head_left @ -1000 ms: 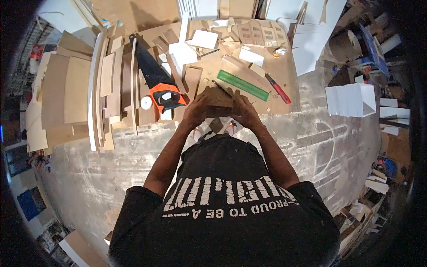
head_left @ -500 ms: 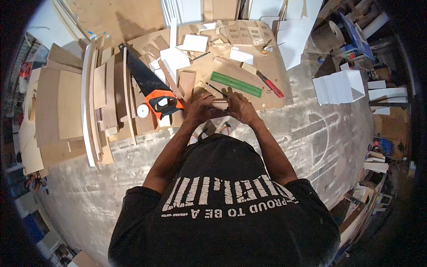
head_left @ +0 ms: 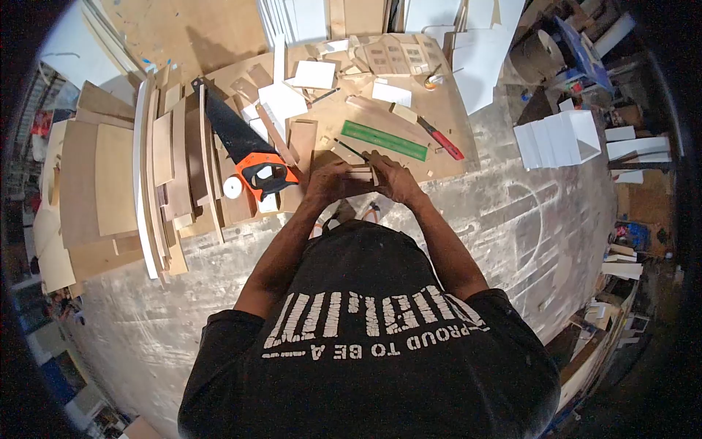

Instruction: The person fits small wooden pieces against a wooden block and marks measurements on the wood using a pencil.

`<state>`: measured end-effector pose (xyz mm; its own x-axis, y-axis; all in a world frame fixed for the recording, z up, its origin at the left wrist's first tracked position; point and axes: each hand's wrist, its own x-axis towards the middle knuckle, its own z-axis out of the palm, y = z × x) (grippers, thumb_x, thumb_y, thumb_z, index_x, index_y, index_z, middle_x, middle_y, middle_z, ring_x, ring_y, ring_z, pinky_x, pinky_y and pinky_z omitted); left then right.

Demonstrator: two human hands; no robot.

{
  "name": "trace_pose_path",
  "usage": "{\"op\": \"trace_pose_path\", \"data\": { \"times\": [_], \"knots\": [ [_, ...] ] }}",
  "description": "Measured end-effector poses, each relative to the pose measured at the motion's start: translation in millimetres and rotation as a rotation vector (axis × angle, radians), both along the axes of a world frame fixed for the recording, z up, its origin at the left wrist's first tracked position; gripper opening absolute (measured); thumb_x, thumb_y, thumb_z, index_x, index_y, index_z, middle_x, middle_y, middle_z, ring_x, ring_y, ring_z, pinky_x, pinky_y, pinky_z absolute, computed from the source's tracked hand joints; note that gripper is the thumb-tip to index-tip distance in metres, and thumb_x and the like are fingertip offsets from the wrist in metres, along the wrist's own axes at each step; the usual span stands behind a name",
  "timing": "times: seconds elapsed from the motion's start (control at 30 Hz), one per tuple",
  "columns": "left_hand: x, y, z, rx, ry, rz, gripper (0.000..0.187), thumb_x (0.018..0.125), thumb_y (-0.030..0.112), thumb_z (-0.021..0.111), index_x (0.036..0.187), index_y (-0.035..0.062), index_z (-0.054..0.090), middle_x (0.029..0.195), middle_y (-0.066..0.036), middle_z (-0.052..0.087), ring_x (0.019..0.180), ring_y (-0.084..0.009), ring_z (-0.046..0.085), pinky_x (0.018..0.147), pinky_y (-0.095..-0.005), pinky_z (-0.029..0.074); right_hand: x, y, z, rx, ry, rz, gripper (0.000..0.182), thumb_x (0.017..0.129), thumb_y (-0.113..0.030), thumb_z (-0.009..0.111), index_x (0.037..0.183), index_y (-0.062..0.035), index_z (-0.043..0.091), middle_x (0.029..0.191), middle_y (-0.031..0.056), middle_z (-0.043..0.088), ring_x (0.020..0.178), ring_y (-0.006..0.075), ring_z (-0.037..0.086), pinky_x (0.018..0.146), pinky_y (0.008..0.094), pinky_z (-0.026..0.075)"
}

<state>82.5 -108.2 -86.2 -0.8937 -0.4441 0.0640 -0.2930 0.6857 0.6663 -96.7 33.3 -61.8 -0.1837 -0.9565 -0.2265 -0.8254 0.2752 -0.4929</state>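
Between my hands, at the near edge of the board, is a small wooden piece (head_left: 360, 175) that looks like a little box or stacked strips. My left hand (head_left: 329, 181) is closed around its left end. Its right end is gripped by my right hand (head_left: 394, 180), the fingers bent over it. A thin dark pencil-like stick (head_left: 349, 148) lies just beyond my fingers. Past it rests a green ruler (head_left: 384, 140), with a red-handled cutter (head_left: 442, 142) to the right. A handsaw (head_left: 256, 165) with an orange and black handle lies to the left of my left hand.
Wood and white offcuts (head_left: 283, 100) are scattered over the work board (head_left: 344, 121). A white tape roll (head_left: 232, 187) sits beside the saw. Upright wooden panels (head_left: 117, 175) crowd the left. A folded white sheet (head_left: 557, 139) stands on the floor (head_left: 504, 212) at right.
The small wooden piece has tilted slightly and sits a little lower between my hands, showing more of its side. My right fingers have shifted on it. The whole view has moved slightly.
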Motion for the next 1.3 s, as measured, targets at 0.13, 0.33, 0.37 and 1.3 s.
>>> {"op": "trace_pose_path", "data": {
  "times": [0.13, 0.33, 0.37, 1.3],
  "knots": [
    [1.7, -3.3, -12.0, 0.049, 0.024, -0.007, 0.037, 0.072, 0.035, 0.084, 0.092, 0.0085, 0.069, 0.096, -0.012, 0.069, 0.089, -0.0294, 0.070, 0.078, -0.0408, 0.056, 2.1, 1.9, 11.2, -0.003, -0.022, -0.015, 0.091, 0.079, -0.024, 0.078, 0.154, -0.0298, 0.027, 0.153, 0.0153, 0.040, 0.132, 0.0394, 0.048, 0.101, 0.0592, 0.045],
    [1.8, -2.5, -15.6, 0.035, -0.042, -0.001, 0.031, 0.073, 0.023, 0.079, 0.097, 0.0085, 0.067, 0.099, -0.011, 0.068, 0.093, -0.0316, 0.069, 0.079, -0.0416, 0.055, -1.2, 3.6, 4.4, -0.027, -0.056, -0.042, 0.090, 0.078, -0.025, 0.080, 0.153, -0.0285, 0.030, 0.154, 0.0164, 0.038, 0.134, 0.0387, 0.046, 0.104, 0.0540, 0.045],
    [1.8, -3.0, -14.9, 0.042, -0.068, -0.004, 0.030, 0.073, 0.021, 0.078, 0.098, 0.0084, 0.066, 0.100, -0.011, 0.068, 0.094, -0.0321, 0.068, 0.080, -0.0419, 0.055, -3.2, 4.2, 2.1, -0.074, -0.063, -0.036, 0.088, 0.078, -0.028, 0.079, 0.152, -0.0276, 0.032, 0.152, 0.0163, 0.041, 0.132, 0.0395, 0.048, 0.103, 0.0545, 0.045],
    [43.0, 6.4, -38.2, 0.379, 0.111, 0.410, 0.020, 0.085, 0.013, 0.066, 0.093, -0.0046, 0.070, 0.087, -0.023, 0.070, 0.082, -0.0331, 0.070, 0.075, -0.0408, 0.054, 9.4, -1.4, -12.8, -0.258, 0.045, 0.003, 0.044, 0.078, -0.005, 0.068, 0.122, -0.0064, 0.062, 0.131, 0.0157, 0.057, 0.121, 0.0376, 0.054, 0.098, 0.0462, 0.049]
  ]
}}
